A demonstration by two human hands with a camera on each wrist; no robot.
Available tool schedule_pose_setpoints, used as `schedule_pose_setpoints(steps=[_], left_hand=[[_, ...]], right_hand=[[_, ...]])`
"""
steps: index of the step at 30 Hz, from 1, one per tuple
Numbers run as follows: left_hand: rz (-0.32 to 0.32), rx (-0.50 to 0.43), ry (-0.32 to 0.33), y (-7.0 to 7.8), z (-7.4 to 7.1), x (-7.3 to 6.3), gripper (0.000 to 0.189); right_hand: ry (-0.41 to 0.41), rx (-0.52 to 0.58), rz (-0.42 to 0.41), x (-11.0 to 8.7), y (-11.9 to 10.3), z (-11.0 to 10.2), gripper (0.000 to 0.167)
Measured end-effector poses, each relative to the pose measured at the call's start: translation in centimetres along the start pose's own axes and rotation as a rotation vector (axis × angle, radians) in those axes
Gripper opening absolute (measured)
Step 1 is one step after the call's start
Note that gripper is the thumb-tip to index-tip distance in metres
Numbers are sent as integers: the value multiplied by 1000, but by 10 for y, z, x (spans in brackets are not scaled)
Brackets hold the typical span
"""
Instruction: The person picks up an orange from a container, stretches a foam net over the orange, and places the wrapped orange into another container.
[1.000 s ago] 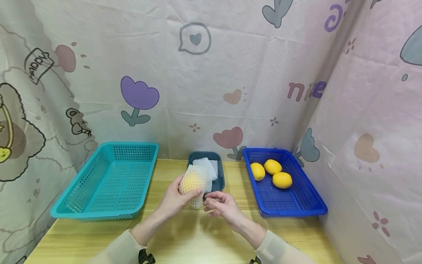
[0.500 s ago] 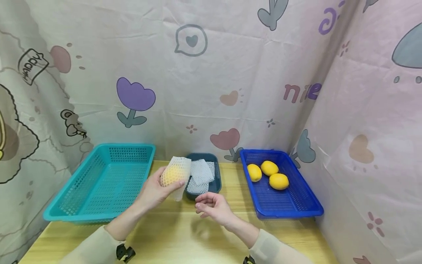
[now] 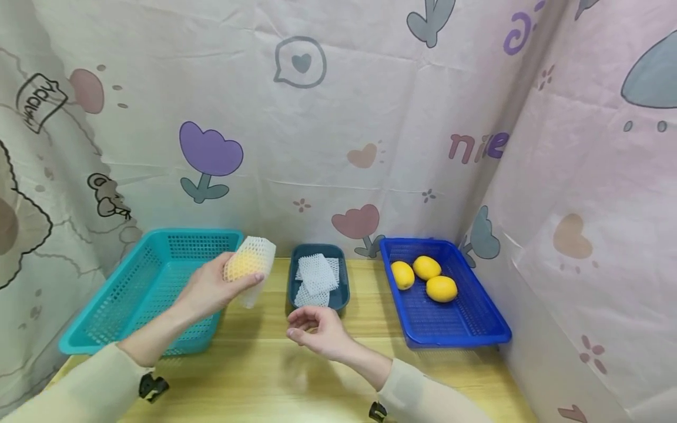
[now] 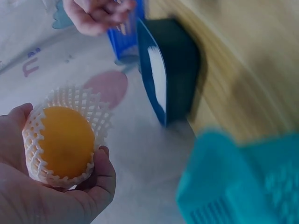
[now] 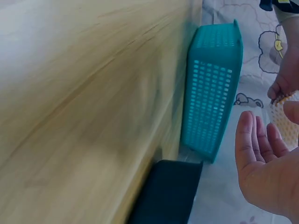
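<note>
My left hand (image 3: 211,285) grips a lemon (image 4: 67,142) wrapped in a white foam net sleeve (image 3: 262,249), in the air by the right edge of the teal basket (image 3: 150,235). Seen from the left wrist, the fruit's bare end shows through the sleeve's open mouth, with fingers and thumb round its sides. My right hand (image 3: 322,335), fingers loosely bent and holding nothing, hovers above the table just in front of the small dark tray (image 3: 344,294). Several flat foam net sleeves (image 3: 317,276) lie in that tray.
On the right stands a blue basket (image 3: 460,338) with three lemons (image 3: 441,289) toward its back left. The baskets and tray rest on a wooden table (image 3: 264,376). A printed curtain (image 3: 296,147) closes off the back and sides.
My left hand has carried the sleeved lemon leftward from over the dark tray to the teal basket's edge. The right hand has drifted slightly left, still holding nothing.
</note>
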State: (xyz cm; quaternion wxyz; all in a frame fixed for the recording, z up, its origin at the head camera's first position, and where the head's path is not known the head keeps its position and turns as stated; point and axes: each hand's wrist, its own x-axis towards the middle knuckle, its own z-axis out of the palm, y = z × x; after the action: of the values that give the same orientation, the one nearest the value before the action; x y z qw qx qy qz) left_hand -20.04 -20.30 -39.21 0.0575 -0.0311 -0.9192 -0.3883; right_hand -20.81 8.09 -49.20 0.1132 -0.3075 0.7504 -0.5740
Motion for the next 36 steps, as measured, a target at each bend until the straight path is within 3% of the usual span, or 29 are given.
schedule_pose_setpoints(steps=[9,17,29,36], left_hand=[[-12,201,7,-39,-51,24,95],[-35,331,-18,-85,-78,42,98],[-81,448,-83,-122,-82,78,106],[-123,457,-163,-129,-73,100,112]], right_hand=[[-38,-110,-40,18,-10,19,25],[-73,-191,-100,34,-11,37,28],[-104,-477,-292,46,-17,60,30],[-87,-607,-372,50,-16,65,37]])
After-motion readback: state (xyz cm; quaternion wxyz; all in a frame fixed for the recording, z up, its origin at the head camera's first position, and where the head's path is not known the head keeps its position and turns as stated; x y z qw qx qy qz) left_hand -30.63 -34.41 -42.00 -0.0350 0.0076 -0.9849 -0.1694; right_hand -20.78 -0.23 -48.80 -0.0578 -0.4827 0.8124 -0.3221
